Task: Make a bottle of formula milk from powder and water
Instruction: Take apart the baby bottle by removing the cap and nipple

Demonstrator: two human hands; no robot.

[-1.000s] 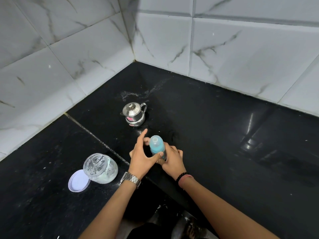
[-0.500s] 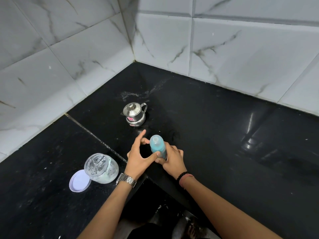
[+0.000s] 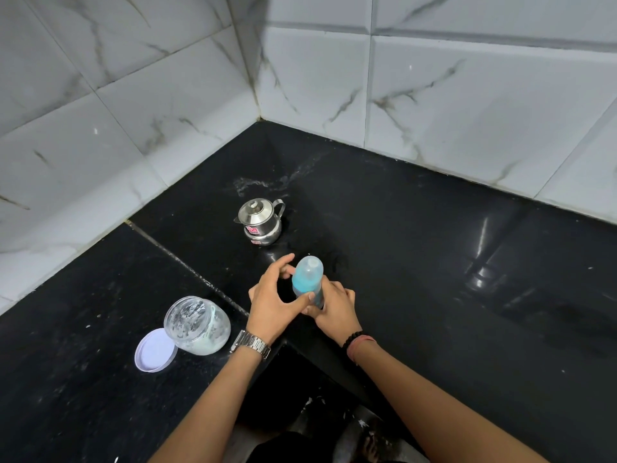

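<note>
My left hand [image 3: 272, 304] is half open, its thumb and fingertips touching the bottle [image 3: 307, 281]; my right hand [image 3: 335, 310] grips its lower part on the counter [image 3: 434, 262]. If I twist carelessly, it may tip and spill. I count one lid [image 3: 155, 350], one jar [image 3: 197, 325], one kettle [image 3: 261, 221], one bottle.

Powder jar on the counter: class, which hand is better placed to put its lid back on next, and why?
Probably the left hand. The powder jar and its lid lie on its side, and only its thumb touches the bottle. The right hand grips the bottle.
</note>
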